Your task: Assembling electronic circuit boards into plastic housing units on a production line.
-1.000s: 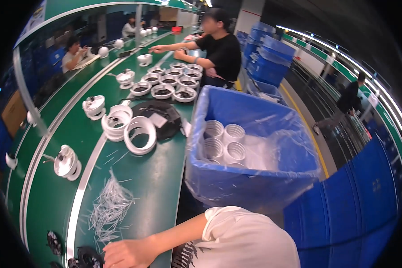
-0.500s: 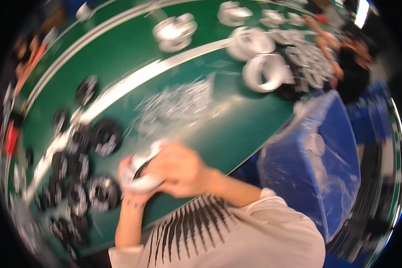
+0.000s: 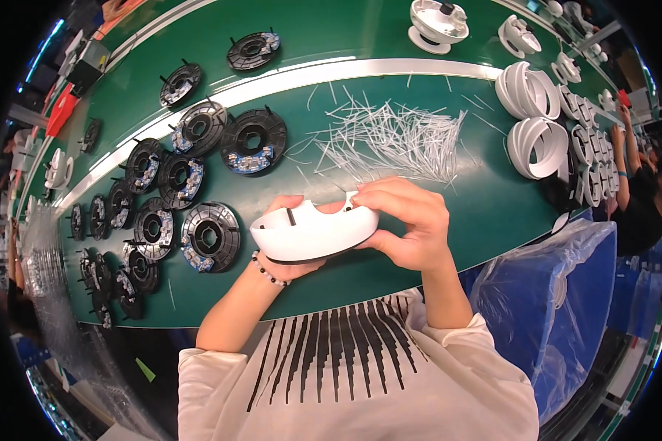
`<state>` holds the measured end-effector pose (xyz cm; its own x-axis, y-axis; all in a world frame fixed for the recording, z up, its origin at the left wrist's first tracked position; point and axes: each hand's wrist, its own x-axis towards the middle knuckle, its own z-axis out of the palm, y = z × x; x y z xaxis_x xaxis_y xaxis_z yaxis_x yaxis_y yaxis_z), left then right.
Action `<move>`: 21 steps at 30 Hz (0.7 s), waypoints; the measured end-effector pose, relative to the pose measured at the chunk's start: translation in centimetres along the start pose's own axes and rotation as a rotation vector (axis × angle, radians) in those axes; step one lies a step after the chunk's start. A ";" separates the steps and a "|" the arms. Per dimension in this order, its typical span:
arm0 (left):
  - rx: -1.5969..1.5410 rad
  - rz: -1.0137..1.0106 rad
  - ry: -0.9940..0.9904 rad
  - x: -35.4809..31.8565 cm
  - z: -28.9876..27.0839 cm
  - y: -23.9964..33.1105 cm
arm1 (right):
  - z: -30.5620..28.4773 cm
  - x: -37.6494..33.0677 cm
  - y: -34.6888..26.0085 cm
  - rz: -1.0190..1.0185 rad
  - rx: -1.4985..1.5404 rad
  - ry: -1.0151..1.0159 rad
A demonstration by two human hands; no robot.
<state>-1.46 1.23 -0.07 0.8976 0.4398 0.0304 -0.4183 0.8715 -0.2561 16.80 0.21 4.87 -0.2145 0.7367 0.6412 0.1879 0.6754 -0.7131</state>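
Observation:
A white curved plastic housing (image 3: 312, 239) with a black underside sits between my two hands above the green table. A scooped notch and a small black post show along its upper edge. My left hand (image 3: 296, 270), wearing a beaded bracelet, supports it from below and behind, closed around its left part. My right hand (image 3: 419, 224) grips the right end, with fingers over the top edge and thumb at the lower side. Just beyond the housing lies a loose pile of thin whitish strips (image 3: 401, 140).
Several black discs (image 3: 235, 128) with small circuit boards cover the table's left side. White rings (image 3: 518, 147) and more housings stand at the right, near other people. A plastic-lined blue bin (image 3: 566, 294) adjoins the table's right front edge. A white strip (image 3: 294, 81) crosses the table.
The view has swung and become sharper. The housing has been turned from a tilted pose to a side-on one. My right hand has moved from across it to its right end.

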 end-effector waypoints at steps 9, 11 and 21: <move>-0.006 0.037 0.158 0.1 -0.2 -0.4 | -0.8 0.3 -0.3 0.102 -0.037 -0.002; 0.103 0.092 0.359 0.3 0.2 -0.2 | -1.1 1.1 -0.8 0.006 -0.217 -0.074; 0.602 0.208 0.542 -0.2 2.3 -1.2 | 0.1 1.7 -1.6 -0.031 -0.083 -0.051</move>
<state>-1.41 0.58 2.46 0.6720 0.5730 -0.4691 -0.4474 0.8190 0.3593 16.08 0.37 7.03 -0.2694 0.7143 0.6459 0.2588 0.6997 -0.6659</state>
